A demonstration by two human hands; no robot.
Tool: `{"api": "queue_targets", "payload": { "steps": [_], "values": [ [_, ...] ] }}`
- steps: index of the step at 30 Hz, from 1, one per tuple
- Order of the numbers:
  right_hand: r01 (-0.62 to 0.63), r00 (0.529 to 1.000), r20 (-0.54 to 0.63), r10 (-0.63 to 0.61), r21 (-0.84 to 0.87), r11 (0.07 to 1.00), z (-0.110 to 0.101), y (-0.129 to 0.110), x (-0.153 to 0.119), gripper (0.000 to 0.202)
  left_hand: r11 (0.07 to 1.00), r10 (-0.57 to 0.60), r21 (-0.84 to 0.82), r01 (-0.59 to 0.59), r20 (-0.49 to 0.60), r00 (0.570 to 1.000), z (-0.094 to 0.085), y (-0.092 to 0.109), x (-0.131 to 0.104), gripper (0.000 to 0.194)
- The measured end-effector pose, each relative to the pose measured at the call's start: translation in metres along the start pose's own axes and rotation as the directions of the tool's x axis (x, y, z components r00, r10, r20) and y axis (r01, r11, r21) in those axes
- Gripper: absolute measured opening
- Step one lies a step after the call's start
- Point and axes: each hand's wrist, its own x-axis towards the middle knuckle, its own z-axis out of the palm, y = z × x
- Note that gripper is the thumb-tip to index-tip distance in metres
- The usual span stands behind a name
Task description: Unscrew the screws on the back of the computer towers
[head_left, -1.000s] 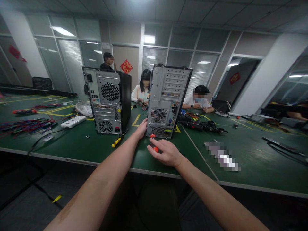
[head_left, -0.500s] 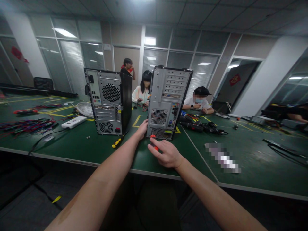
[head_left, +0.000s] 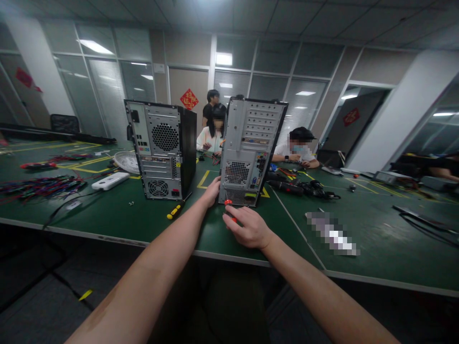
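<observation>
A tall grey computer case [head_left: 251,138] stands upright on the green table, its rear panel facing me. My left hand [head_left: 213,192] rests against the lower left side of this case; its fingertips are hidden behind the edge. My right hand [head_left: 249,227] is closed round a screwdriver with a red and black handle [head_left: 228,203], whose shaft points at the bottom of the rear panel. To the left stands a second case [head_left: 161,148], with a black side. In front of it lies a yellow and black screwdriver [head_left: 175,210].
Left on the table [head_left: 118,227] are a white device [head_left: 110,181], a wire bundle [head_left: 43,187] and small screws [head_left: 131,203]. On the right lie black cables [head_left: 304,188] and a blurred object [head_left: 332,234]. People sit and stand behind the cases.
The standing person at the back has moved right, uncovering a red wall decoration. My hands stay at the right case, with the right hand shifted very slightly.
</observation>
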Motion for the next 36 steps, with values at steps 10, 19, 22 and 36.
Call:
{"api": "queue_targets", "payload": {
  "steps": [10,19,22,36],
  "values": [
    [-0.015,1.000,-0.018,0.015,-0.009,1.000,-0.0009,-0.0010,0.0043,0.034,1.000,0.016,0.008,-0.016,0.005,1.000,-0.0023,-0.0029,0.0022,0.037],
    [-0.038,0.999,0.008,0.038,0.010,0.999,0.0021,-0.0016,0.0019,0.030,0.999,-0.006,-0.034,0.006,0.001,1.000,0.0012,-0.0010,0.0018,0.042],
    [-0.021,1.000,0.012,0.021,-0.007,1.000,0.0021,-0.0010,0.0004,0.031,0.999,-0.008,-0.047,0.009,0.012,1.000,0.0008,-0.0020,0.0026,0.043],
    [-0.007,0.998,0.062,0.004,0.045,0.999,-0.0036,-0.0005,0.0012,0.043,1.000,-0.001,-0.025,0.002,0.028,1.000,0.0003,-0.0014,0.0018,0.035]
  ]
}}
